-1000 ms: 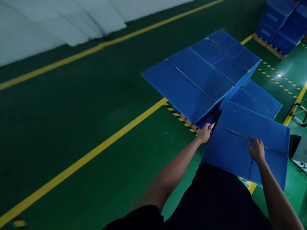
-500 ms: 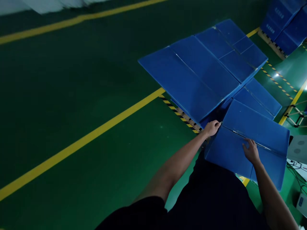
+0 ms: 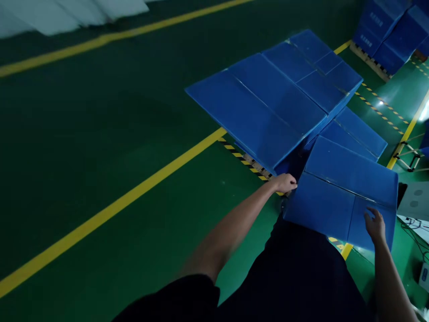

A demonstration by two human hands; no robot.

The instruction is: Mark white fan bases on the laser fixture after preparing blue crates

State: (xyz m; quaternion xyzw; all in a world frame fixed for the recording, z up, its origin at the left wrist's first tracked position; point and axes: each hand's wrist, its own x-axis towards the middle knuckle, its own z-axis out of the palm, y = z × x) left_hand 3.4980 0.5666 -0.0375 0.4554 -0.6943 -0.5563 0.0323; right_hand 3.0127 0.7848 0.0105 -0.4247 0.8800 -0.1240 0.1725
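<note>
A blue box (image 3: 325,197) with a closed top is right in front of my body. A shiny strip, like clear tape, runs along its top seam. My left hand (image 3: 284,183) is at the box's left side, below the seam's end, with its fingers curled together. Anything inside those fingers is hidden. Over the right part of the box top is my right hand (image 3: 375,223), fingers apart and holding nothing visible. Whether it touches the surface I cannot tell.
Larger blue boxes (image 3: 264,107) stand on a pallet (image 3: 256,164) just beyond. Another blue box (image 3: 358,129) sits behind the near one. More stacked boxes (image 3: 375,29) are at upper right. A pale panel (image 3: 415,201) and cables lie at right. Yellow lines (image 3: 134,197) cross the green floor.
My left hand has moved from the seam's end slightly down and left along the box's side. My right hand has moved right and down, away from the seam. The view has shifted slightly.
</note>
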